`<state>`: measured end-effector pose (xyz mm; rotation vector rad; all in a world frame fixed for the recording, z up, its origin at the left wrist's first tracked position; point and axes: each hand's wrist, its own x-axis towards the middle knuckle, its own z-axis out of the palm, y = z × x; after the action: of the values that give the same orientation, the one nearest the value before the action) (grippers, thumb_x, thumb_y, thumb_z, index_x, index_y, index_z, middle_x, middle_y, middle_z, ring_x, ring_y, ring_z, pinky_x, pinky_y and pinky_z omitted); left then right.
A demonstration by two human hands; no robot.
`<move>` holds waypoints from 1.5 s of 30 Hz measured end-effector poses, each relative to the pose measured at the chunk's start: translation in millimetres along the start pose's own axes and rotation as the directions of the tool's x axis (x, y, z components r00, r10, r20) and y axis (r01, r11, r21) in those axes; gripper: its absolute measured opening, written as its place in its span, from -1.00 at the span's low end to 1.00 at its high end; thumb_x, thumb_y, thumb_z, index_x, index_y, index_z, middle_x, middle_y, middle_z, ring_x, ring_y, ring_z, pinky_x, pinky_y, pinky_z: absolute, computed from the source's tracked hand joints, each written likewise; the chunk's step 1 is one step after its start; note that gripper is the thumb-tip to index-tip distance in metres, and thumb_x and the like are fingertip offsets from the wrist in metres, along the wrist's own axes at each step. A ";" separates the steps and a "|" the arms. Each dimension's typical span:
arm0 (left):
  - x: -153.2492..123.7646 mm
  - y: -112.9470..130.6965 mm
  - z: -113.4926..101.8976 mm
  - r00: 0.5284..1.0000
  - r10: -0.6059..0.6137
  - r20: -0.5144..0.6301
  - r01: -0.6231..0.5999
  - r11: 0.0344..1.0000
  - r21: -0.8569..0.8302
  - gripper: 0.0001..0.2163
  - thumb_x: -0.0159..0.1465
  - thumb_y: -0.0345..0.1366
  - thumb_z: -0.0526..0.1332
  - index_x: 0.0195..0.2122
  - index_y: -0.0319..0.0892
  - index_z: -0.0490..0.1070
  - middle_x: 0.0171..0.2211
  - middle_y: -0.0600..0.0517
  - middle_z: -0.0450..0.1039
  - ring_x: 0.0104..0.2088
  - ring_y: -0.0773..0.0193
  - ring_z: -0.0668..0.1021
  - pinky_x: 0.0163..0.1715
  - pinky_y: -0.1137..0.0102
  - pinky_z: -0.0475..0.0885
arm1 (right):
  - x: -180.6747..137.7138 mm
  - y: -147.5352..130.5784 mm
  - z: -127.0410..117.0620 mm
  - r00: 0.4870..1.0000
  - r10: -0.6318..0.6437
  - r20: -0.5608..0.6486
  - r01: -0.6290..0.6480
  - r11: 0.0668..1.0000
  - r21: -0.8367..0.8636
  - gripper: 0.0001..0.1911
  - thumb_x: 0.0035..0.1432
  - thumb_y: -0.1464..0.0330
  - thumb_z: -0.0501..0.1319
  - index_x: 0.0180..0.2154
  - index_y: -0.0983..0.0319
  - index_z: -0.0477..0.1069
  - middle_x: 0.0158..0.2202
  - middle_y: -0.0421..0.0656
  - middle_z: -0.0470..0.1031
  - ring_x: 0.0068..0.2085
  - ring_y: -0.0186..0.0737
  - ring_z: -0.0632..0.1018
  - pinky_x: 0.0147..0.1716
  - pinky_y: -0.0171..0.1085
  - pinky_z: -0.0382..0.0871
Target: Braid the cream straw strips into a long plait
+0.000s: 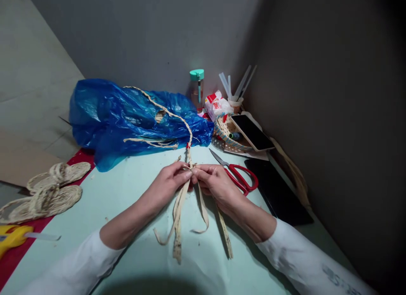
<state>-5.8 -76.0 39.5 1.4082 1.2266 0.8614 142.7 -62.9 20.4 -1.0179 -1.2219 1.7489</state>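
Pale green table (114, 185), a red strip (15, 263) along its left edge. Grey wall (142, 32) behind the far edge, darker wall (333, 96) along the right; tiled floor (31, 75) beyond the left.

Mid-table: braided cord (171, 114), its end pinched by the left hand (166, 183) and right hand (215, 183), thumbs and fingers closed on it. Loose strips (177, 240) trail toward the near edge; the braid runs back over a blue plastic bag (101, 113) at the far edge.

Far right corner: bottle (197, 89), cup of translucent sticks (235, 104), woven basket (221, 131). Red-handled scissors (226, 163) beside the right hand; black slab (279, 193) near the right edge. Left edge: woven sandals (60, 197), yellow glue gun (14, 240) nearer the front corner.
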 end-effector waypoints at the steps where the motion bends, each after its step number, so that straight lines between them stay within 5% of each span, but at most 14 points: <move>1: 2.9 -3.2 1.3 0.996 -0.057 0.073 0.066 0.990 -0.126 -0.85 0.23 -0.25 0.15 -0.42 -0.22 0.33 -0.49 0.06 0.36 -0.53 0.40 0.40 -0.51 0.47 0.28 | 0.0 0.6 -0.7 0.999 -0.028 0.025 0.028 0.999 -0.019 -0.74 0.13 0.30 0.11 -0.56 0.28 0.30 -0.70 -0.30 0.20 -0.65 -0.46 0.13 -0.62 -0.40 -0.08; 4: 6.5 -12.8 7.1 0.984 -0.130 0.121 0.161 0.940 -0.300 -0.85 0.22 -0.27 0.17 -0.42 -0.23 0.29 -0.54 0.13 0.25 -0.67 0.54 0.16 -0.68 0.55 0.00 | -1.6 -1.6 -4.6 0.986 -0.147 0.081 0.162 0.959 -0.231 -0.74 0.18 0.36 0.06 -0.53 0.28 0.32 -0.65 -0.28 0.24 -0.59 -0.43 0.21 -0.55 -0.40 0.03; 6: 5.7 -16.0 9.5 0.986 -0.139 0.088 0.159 0.940 -0.303 -0.86 0.21 -0.29 0.16 -0.42 -0.25 0.31 -0.55 0.13 0.24 -0.67 0.55 0.10 -0.69 0.54 -0.08 | -4.6 -6.4 -6.5 0.968 -0.216 0.126 0.250 0.853 -0.457 -0.76 0.21 0.42 0.04 -0.49 0.28 0.35 -0.56 -0.24 0.35 -0.52 -0.41 0.32 -0.47 -0.39 0.11; 11: 1.1 -16.6 11.8 0.982 -0.186 -0.018 0.175 0.949 -0.263 -0.79 0.18 -0.28 0.17 -0.56 -0.23 0.28 -0.66 0.17 0.14 -0.72 0.54 0.10 -0.70 0.48 -0.12 | -15.9 -17.4 0.1 0.968 -0.213 0.135 0.201 0.328 -0.923 -0.76 0.12 0.61 0.01 -0.40 0.29 0.41 -0.45 -0.12 0.50 -0.45 -0.31 0.42 -0.44 -0.33 0.10; 16: -2.2 -18.4 14.8 0.978 -0.145 -0.148 0.122 0.981 -0.150 -0.72 0.17 -0.29 0.16 -0.67 -0.22 0.26 -0.73 0.16 0.14 -0.72 0.51 0.09 -0.66 0.44 -0.10 | -24.9 -18.5 11.2 0.961 -0.221 0.166 0.137 -0.138 -0.981 -0.77 0.15 0.61 0.02 -0.29 0.31 0.42 -0.34 -0.02 0.51 -0.30 -0.18 0.48 -0.41 -0.30 0.16; 22: -4.2 -11.4 20.6 0.972 -0.114 -0.206 0.095 0.990 -0.100 -0.72 0.10 -0.36 0.15 -0.73 -0.21 0.18 -0.74 0.19 0.04 -0.65 0.47 0.06 -0.62 0.44 -0.08 | -29.6 -13.7 17.8 0.942 -0.263 0.208 0.109 -0.346 -0.932 -0.82 0.19 0.59 0.01 -0.30 0.32 0.34 -0.37 0.02 0.46 -0.30 -0.14 0.48 -0.46 -0.30 0.21; 28: -5.7 -12.2 20.1 0.974 -0.146 -0.174 0.115 0.978 -0.177 -0.72 0.13 -0.32 0.16 -0.70 -0.21 0.21 -0.70 0.17 0.11 -0.62 0.45 0.12 -0.60 0.44 -0.03 | -32.0 -5.6 28.8 0.957 -0.233 0.172 0.076 -0.372 -0.925 -0.83 0.17 0.61 0.00 -0.24 0.35 0.31 -0.43 -0.04 0.43 -0.49 -0.27 0.46 -0.56 -0.35 0.17; 33: -4.9 -22.8 14.2 0.988 -0.128 -0.088 0.102 0.962 -0.255 -0.75 0.17 -0.19 0.19 -0.58 -0.22 0.32 -0.69 0.21 0.04 -0.63 0.45 0.03 -0.61 0.43 -0.10 | -32.7 9.6 33.5 0.915 -0.309 0.260 0.112 -0.423 -0.899 -0.74 0.15 0.63 -0.02 -0.15 0.40 0.32 -0.39 0.00 0.45 -0.44 -0.22 0.48 -0.58 -0.34 0.20; 36: -4.7 -24.0 11.6 0.985 -0.127 -0.114 0.093 0.960 -0.265 -0.79 0.14 -0.21 0.23 -0.53 -0.25 0.39 -0.64 0.17 0.18 -0.61 0.46 0.09 -0.60 0.45 -0.06 | -35.0 8.4 33.1 0.891 -0.339 0.301 0.171 -0.365 -0.915 -0.74 0.16 0.59 0.00 -0.13 0.42 0.35 -0.38 0.02 0.46 -0.40 -0.19 0.48 -0.54 -0.31 0.23; 39: -6.0 -18.5 8.7 0.984 -0.125 -0.130 0.081 0.952 -0.297 -0.82 0.12 -0.28 0.23 -0.56 -0.25 0.37 -0.62 0.15 0.21 -0.60 0.46 0.16 -0.59 0.47 0.00 | -37.5 -9.6 24.3 0.866 -0.387 0.317 0.285 -0.140 -0.948 -0.78 0.22 0.41 0.05 -0.19 0.34 0.43 -0.37 -0.03 0.49 -0.36 -0.19 0.48 -0.43 -0.29 0.26; 42: -7.4 -11.5 5.0 0.989 -0.123 -0.078 0.095 0.951 -0.295 -0.82 0.15 -0.28 0.21 -0.54 -0.26 0.39 -0.68 0.18 0.15 -0.64 0.47 0.12 -0.62 0.48 -0.04 | -33.5 -29.7 9.1 0.868 -0.478 0.135 0.251 0.188 -0.949 -0.76 0.24 0.30 0.06 -0.26 0.27 0.46 -0.32 -0.06 0.51 -0.27 -0.17 0.49 -0.29 -0.26 0.27; 45: -7.6 -8.6 2.2 0.987 -0.159 -0.019 0.147 0.945 -0.291 -0.84 0.15 -0.26 0.21 -0.47 -0.26 0.43 -0.71 0.19 0.15 -0.67 0.49 0.11 -0.64 0.49 -0.07 | -22.7 -30.2 -1.3 0.949 -0.306 0.078 0.238 0.529 -0.815 -0.75 0.26 0.29 0.04 -0.17 0.26 0.42 -0.29 -0.09 0.52 -0.26 -0.21 0.49 -0.26 -0.29 0.28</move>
<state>-7.4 -84.4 31.4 1.0508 1.1714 0.9243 157.1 -75.2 53.2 -1.2741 -2.1007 0.8196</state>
